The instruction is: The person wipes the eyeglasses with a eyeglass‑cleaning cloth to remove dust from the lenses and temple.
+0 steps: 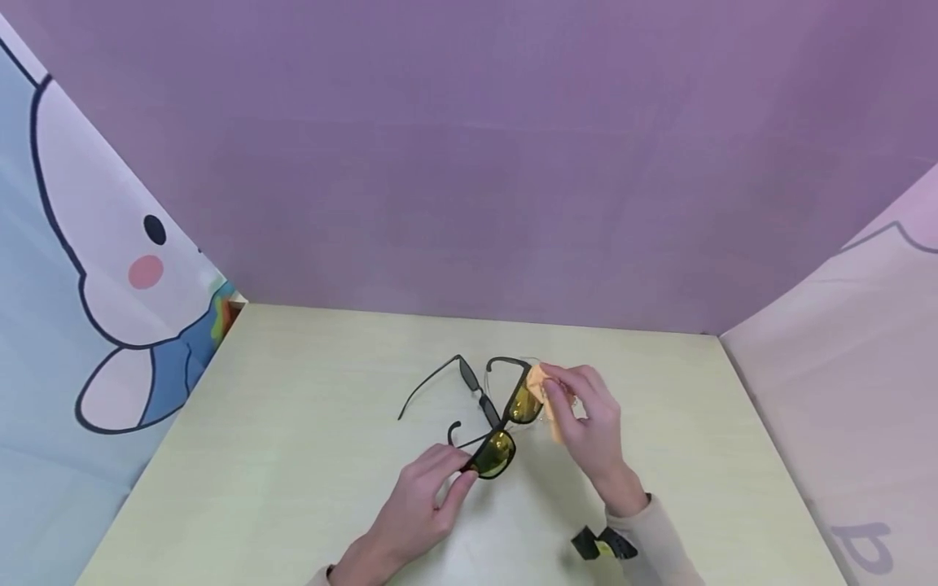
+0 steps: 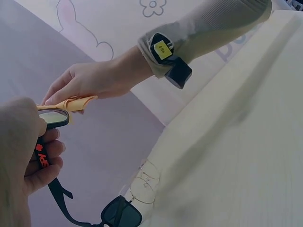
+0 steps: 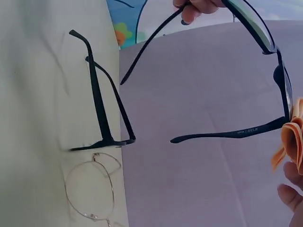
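Observation:
Black-framed sunglasses (image 1: 493, 454) with yellowish lenses are held up over the table, tilted, their temples spread open. My left hand (image 1: 419, 511) pinches them at the near end, by the hinge; its fingers curl round a temple in the left wrist view. My right hand (image 1: 592, 423) holds a bunched orange cloth (image 3: 292, 142) between thumb and fingers, against the lens at the other end. Behind them on the table lie black glasses (image 3: 99, 106), temples unfolded. Beside those are thin wire-rimmed glasses (image 3: 112, 189), largely hidden in the head view.
The pale table (image 1: 293, 391) meets a purple backdrop (image 1: 469, 163) at its far edge. Printed cartoon panels stand at the left (image 1: 117, 244) and right (image 1: 865, 366). A black device with a yellow label (image 2: 163, 49) is strapped on the right wrist.

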Demonstrator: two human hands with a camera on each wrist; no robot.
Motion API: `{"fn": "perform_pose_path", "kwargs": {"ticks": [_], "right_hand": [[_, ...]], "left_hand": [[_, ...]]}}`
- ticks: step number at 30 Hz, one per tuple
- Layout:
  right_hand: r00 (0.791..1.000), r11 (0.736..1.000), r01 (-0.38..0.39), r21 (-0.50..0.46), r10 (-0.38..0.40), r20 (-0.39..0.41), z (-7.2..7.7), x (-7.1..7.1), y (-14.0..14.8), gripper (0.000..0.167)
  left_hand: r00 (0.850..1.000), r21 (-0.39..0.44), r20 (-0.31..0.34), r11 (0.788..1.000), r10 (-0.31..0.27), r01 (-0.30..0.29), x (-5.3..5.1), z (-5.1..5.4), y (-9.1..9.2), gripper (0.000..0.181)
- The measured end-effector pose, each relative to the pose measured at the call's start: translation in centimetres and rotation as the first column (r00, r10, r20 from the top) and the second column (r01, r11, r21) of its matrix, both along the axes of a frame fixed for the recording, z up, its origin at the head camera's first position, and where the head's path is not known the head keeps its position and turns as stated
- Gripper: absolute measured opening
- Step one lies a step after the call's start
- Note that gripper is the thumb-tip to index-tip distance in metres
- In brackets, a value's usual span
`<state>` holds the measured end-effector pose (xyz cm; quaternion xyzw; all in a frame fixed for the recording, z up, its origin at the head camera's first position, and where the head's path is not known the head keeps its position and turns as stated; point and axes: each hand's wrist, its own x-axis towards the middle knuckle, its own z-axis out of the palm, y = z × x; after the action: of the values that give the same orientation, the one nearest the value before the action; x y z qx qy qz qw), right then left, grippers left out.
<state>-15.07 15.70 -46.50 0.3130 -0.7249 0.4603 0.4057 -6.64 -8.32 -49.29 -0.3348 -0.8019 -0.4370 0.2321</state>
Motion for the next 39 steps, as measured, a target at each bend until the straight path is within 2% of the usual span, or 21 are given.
{"fn": "perform_pose_path", "kwargs": {"ticks": [3,9,11,13,16,20,23,28,30,32,35,39], "right_hand": [[1.0,1.0,-0.016,-0.008,0.016,0.007,-0.5,0.5,-0.3,0.023],[0.984,0.988,-0.144,0.058,0.15,-0.1,-1.4,1.8,-1.7,0.026],[0.983,0.989,-0.127,0.07,0.135,-0.12,-1.4,1.8,-1.7,0.026],[0.99,0.996,-0.075,0.058,0.081,-0.111,-1.2,1.5,-1.5,0.026],[0.999,1.0,0.003,0.016,-0.002,-0.047,-0.8,0.9,-0.8,0.024],[0.999,0.999,0.039,-0.021,-0.038,0.012,-0.8,0.7,-0.2,0.02],[1.0,1.0,0.0,-0.024,0.0,-0.002,-1.1,1.1,-0.3,0.022],[0.989,0.99,-0.138,0.017,0.139,-0.049,-1.5,1.9,-1.1,0.027],[0.986,0.987,-0.158,0.029,0.159,-0.041,-1.3,1.9,-1.2,0.027],[0.989,0.989,-0.145,0.026,0.146,-0.025,-1.0,1.6,-0.9,0.027],[0.996,0.996,-0.085,0.015,0.085,0.015,-0.5,0.9,-0.2,0.022],[0.998,1.0,-0.025,-0.005,0.026,0.055,-0.5,0.6,0.6,0.017]], "left_hand": [[1.0,-0.004,0.002,1.0,0.006,-0.006,0.1,0.0,0.0,0.008],[1.0,0.003,0.019,1.0,0.021,-0.021,0.3,0.0,-0.2,0.008],[1.0,0.008,0.023,1.0,0.021,-0.021,0.3,0.0,-0.2,0.008],[1.0,0.013,0.023,1.0,0.017,-0.017,0.3,0.0,-0.2,0.008],[1.0,0.015,0.016,1.0,0.011,-0.011,0.2,0.0,-0.2,0.009],[1.0,0.007,0.008,1.0,0.009,-0.009,0.3,-0.1,-0.1,0.007],[1.0,0.003,0.005,1.0,0.011,-0.011,0.3,-0.1,0.0,0.007],[1.0,0.017,0.01,1.0,0.022,-0.022,0.2,-0.2,-0.1,0.008],[1.0,0.024,0.014,0.999,0.024,-0.024,0.2,-0.2,-0.2,0.007],[1.0,0.025,0.016,0.999,0.022,-0.023,0.2,-0.3,-0.2,0.008],[1.0,0.02,0.015,1.0,0.011,-0.011,0.2,-0.3,-0.1,0.008],[1.0,0.009,0.003,1.0,-0.004,0.004,0.2,-0.3,0.0,0.008]]}}
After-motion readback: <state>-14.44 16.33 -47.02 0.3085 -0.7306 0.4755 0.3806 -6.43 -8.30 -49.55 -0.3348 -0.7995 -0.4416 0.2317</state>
